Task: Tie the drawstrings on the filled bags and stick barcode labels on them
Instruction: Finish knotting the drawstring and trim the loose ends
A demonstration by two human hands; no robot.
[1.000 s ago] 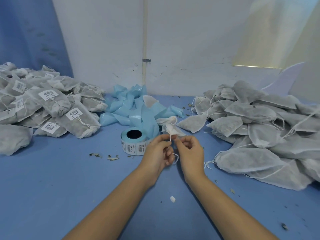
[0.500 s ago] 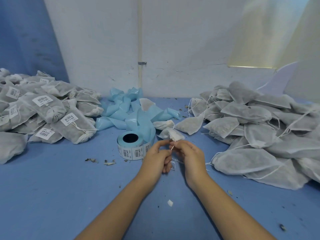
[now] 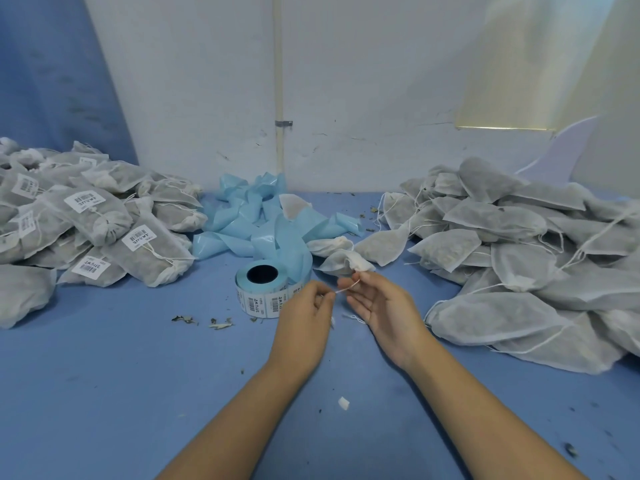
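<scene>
Landmark: the label roll (image 3: 263, 289) stood on its flat end on the blue worktop (image 3: 104, 393), dark core upward, barcode labels showing round its side
Left hand: the left hand (image 3: 304, 315) hovered just right of the label roll, overlapping its right edge, fingers curled and fingertips pinching one end of a thin white drawstring (image 3: 344, 288)
Right hand: the right hand (image 3: 381, 303) was further right of the label roll, palm turned up, thumb and forefinger pinching the drawstring's other end, the remaining fingers loosely spread
Hands: close together but not touching, with the short stretch of drawstring pulled straight between them
Bag in work: a small white bag (image 3: 341, 263) lay on the worktop just right of the label roll and a little behind it, its bunched neck at the right hand's fingertips
Labelled bags: a heap of filled grey bags (image 3: 104, 220) with white barcode stickers sat well left of the label roll
Waiting bags: a bigger heap of filled bags (image 3: 519, 237) lay well right of the label roll, loose strings trailing from their mouths
Backing strip: pale blue backing strip (image 3: 256, 216) rose from the label roll and piled in crumpled loops behind it, against the white wall (image 3: 363, 81)
Scraps: dried leaf bits (image 3: 218, 323) lay just left of the label roll; a white scrap (image 3: 343, 402) lay well in front of it, between the forearms
</scene>
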